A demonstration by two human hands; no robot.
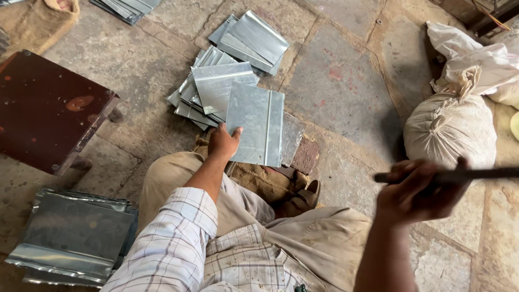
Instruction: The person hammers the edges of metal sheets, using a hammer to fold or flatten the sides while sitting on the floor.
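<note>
My left hand (223, 142) grips the near left corner of a grey metal sheet (259, 121) with a raised fold line, held flat over a brick-coloured block (306, 156) in front of my knees. At the right, my right hand (419, 190) is closed around a dark metal rod (481, 174) that is raised and blurred. I sit on the stone floor in beige trousers and a checked shirt, with one sandalled foot (301, 198) tucked in.
A pile of similar sheets (213, 86) lies beyond the held one, with another pile (254, 39) farther back. A stack of bent sheets (73, 235) sits at the lower left. A dark red stool (46, 105) stands at the left. Tied white sacks (451, 127) rest at the right.
</note>
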